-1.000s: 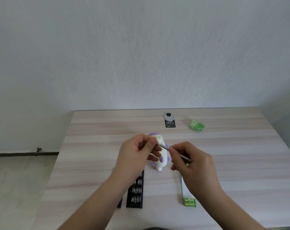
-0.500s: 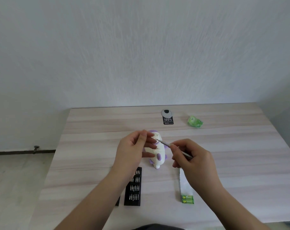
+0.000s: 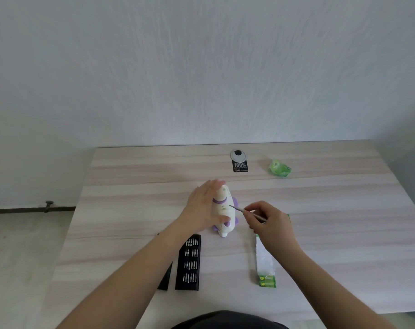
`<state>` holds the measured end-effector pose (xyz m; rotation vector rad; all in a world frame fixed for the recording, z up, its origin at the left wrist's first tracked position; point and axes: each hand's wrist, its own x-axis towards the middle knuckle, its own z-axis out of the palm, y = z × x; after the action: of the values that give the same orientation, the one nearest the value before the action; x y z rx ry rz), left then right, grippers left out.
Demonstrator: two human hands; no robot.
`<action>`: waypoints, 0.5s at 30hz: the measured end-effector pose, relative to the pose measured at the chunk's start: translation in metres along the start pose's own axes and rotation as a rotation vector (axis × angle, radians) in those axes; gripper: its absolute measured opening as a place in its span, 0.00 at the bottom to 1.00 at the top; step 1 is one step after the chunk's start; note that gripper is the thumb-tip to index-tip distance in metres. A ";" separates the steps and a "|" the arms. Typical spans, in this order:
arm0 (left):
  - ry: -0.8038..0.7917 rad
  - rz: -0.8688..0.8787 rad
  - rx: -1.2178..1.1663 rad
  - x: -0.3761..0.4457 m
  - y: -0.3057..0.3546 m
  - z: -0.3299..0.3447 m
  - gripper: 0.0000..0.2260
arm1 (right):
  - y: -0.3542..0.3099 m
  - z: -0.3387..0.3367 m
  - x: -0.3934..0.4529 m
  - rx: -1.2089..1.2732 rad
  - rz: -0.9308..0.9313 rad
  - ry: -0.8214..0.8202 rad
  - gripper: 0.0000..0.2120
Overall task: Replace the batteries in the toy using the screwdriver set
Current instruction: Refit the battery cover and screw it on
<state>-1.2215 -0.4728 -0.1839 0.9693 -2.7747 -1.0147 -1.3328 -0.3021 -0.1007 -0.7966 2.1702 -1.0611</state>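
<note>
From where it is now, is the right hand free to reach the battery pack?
Probably yes. The battery pack lies just beneath the right hand with nothing between them, but that hand holds the screwdriver.

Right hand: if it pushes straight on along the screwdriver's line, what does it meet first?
Most likely the toy: the screwdriver in the right hand aims up-left at its white body, the tip apparently at it; depth unclear.

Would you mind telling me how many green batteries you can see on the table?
2, side by side at the near end of the battery pack, right of the bit tray. More may be hidden inside the white wrapper.
</note>
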 end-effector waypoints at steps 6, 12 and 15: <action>0.149 0.052 -0.229 -0.009 0.003 0.007 0.33 | 0.012 0.011 0.015 -0.108 -0.006 -0.024 0.04; 0.182 0.086 -0.261 -0.006 -0.009 0.012 0.32 | 0.016 0.018 0.026 -0.207 -0.018 -0.018 0.05; 0.186 0.104 -0.294 -0.006 -0.012 0.014 0.32 | 0.016 0.021 0.028 -0.243 -0.035 -0.015 0.05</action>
<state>-1.2135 -0.4689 -0.2013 0.8237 -2.4121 -1.2044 -1.3403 -0.3244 -0.1314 -0.9505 2.3089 -0.8137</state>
